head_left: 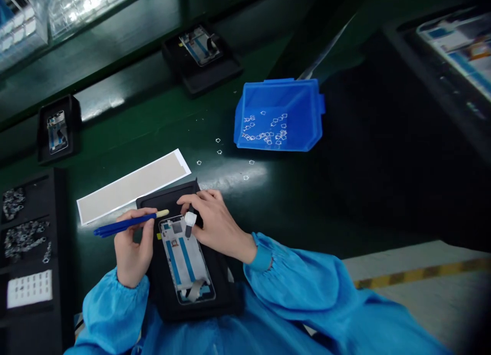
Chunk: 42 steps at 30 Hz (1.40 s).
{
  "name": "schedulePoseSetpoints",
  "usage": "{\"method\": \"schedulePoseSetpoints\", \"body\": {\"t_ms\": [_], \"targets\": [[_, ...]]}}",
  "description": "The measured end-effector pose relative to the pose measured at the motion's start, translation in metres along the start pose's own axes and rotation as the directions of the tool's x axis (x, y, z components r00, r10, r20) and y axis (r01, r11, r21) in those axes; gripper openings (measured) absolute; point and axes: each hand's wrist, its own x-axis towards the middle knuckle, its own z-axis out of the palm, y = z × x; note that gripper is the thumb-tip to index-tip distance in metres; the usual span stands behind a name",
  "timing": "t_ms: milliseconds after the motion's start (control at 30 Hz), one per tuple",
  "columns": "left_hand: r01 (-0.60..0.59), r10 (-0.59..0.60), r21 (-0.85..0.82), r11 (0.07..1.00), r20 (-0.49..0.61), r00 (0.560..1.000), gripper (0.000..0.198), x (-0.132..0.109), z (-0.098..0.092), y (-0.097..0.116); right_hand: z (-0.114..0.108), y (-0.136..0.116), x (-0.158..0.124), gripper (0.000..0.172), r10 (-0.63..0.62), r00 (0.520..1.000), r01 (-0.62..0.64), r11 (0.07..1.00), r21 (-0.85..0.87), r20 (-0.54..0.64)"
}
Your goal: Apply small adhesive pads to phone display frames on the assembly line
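Grasping slim blue cream-tipped stick (126,224) in left hand (135,245). With right hand (217,223) curled over silver rectangular phone frame (195,263), cannot tell whether pinching small white square piece (191,219).

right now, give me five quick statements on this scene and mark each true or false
1. The left hand holds a blue stick. True.
2. The right hand is inside the bin. False: the right hand is at the upper end of the nearest device.
3. That device lies in a black tray. True.
4. The paper strip is right of the bin. False: the strip is left of the bin.
5. Some small outlines lie loose on the bench. True.
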Motion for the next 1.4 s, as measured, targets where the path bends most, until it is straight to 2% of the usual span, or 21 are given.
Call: {"method": "schedulePoseSetpoints", "body": {"t_ms": [100, 233, 467, 633, 800, 1067, 1233, 1400], "targets": [[-0.070, 0.061, 0.096, 0.993, 0.094, 0.994, 0.015, -0.001, -0.003, 0.005, 0.001, 0.008, -0.001, 0.037, -0.033, 0.999, 0.036, 0.994, 0.101, -0.033], [-0.166, 0.134, 0.154, 0.974, 0.198, 0.971, 0.012, -0.001, -0.003, 0.013, -0.002, 0.015, 0.001, 0.036, -0.051, 0.999, 0.050, 0.983, 0.175, 0.001], [-0.276, 0.234, 0.175, 0.945, 0.227, 0.945, 0.013, -0.001, 0.003, 0.014, -0.012, 0.015, 0.003, 0.037, -0.067, 0.994, 0.049, 0.977, 0.205, 0.084], [-0.311, 0.253, 0.216, 0.925, 0.259, 0.932, 0.013, 0.001, 0.003, 0.016, -0.010, 0.016, 0.003, 0.032, -0.069, 0.994, 0.050, 0.976, 0.212, 0.082], [-0.360, 0.288, 0.248, 0.899, 0.284, 0.915, 0.013, 0.004, 0.004, 0.020, -0.009, 0.016, 0.004, 0.034, -0.067, 0.994, 0.049, 0.979, 0.200, 0.082], [-0.376, 0.281, 0.250, 0.892, 0.345, 0.896, 0.016, 0.003, 0.003, 0.017, -0.009, 0.017, 0.003, 0.038, -0.083, 0.994, 0.068, 0.980, 0.189, 0.072], [-0.422, 0.303, 0.263, 0.868, 0.392, 0.868, 0.019, 0.004, 0.001, 0.019, -0.009, 0.017, 0.004, 0.041, -0.086, 0.993, 0.070, 0.979, 0.193, 0.077], [-0.513, 0.364, 0.265, 0.816, 0.454, 0.813, 0.024, 0.003, 0.000, 0.019, -0.012, 0.016, 0.004, 0.042, -0.088, 0.992, 0.071, 0.980, 0.184, 0.086]]}}
